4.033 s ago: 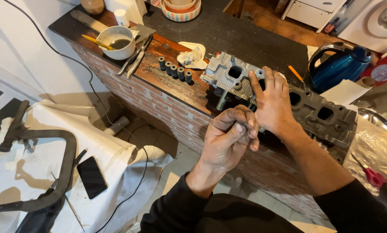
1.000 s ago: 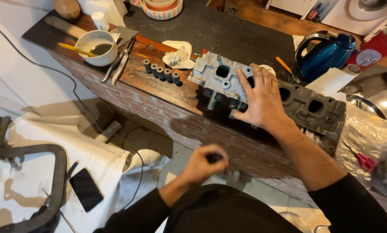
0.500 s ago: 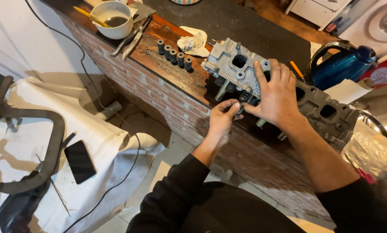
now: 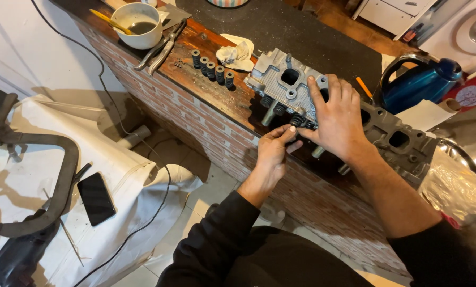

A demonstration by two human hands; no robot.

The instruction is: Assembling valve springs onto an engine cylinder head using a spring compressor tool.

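Grey cylinder head [image 4: 285,82] sits at the brick-faced counter [image 4: 206,114] edge, right hand [image 4: 336,119] spread flat on it with fingers open and gripping nothing, left hand [image 4: 274,151] pinching a small dark part, too small to identify, at a valve spring [image 4: 297,121], 5 loose valve springs [image 4: 213,68] in a row nearby.

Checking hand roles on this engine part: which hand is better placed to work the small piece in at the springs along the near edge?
Probably the left hand: its fingertips pinch at the springs, while the right hand lies spread flat on the grey cylinder head, steadying it.
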